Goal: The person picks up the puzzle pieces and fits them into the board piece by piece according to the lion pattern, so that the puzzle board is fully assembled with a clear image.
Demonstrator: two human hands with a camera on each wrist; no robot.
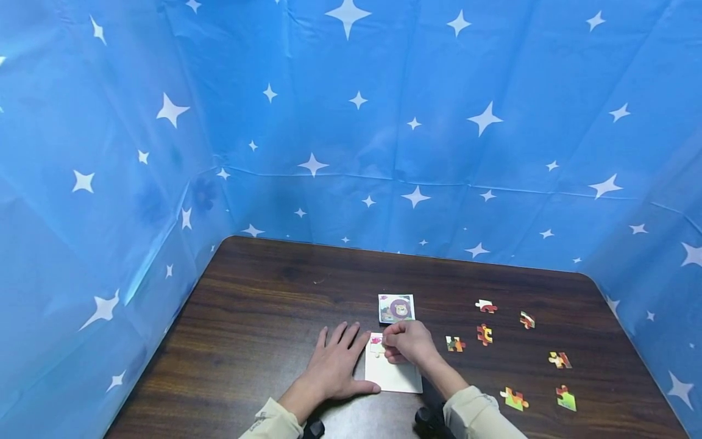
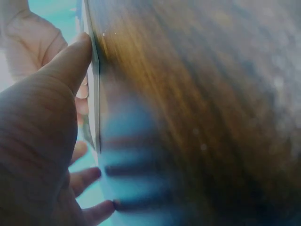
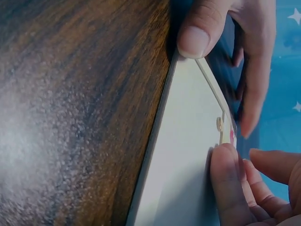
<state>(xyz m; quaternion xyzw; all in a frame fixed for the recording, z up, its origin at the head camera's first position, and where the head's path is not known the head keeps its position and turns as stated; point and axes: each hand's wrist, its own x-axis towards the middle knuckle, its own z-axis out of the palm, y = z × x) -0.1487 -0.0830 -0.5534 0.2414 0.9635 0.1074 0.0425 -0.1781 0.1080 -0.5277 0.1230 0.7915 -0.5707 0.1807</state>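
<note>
A white puzzle tray (image 1: 392, 379) lies on the table between my hands. In its upper left corner sits a puzzle piece (image 1: 376, 341) with a pink patch; the pink edge also shows in the right wrist view. My left hand (image 1: 336, 366) has its fingers spread beside the tray, and its thumb (image 3: 194, 42) presses on the near left corner. My right hand (image 1: 410, 342) is over the tray's far part, thumb and curled fingers pinching a puzzle piece beside the corner one. Its fingers hide most of that piece.
Just beyond the tray lies a small picture card (image 1: 396, 308) with a lion. Several loose puzzle pieces (image 1: 455, 344) are scattered on the right of the dark wooden table (image 1: 263, 305). A blue starry curtain (image 1: 384, 134) hangs behind the table and along its sides.
</note>
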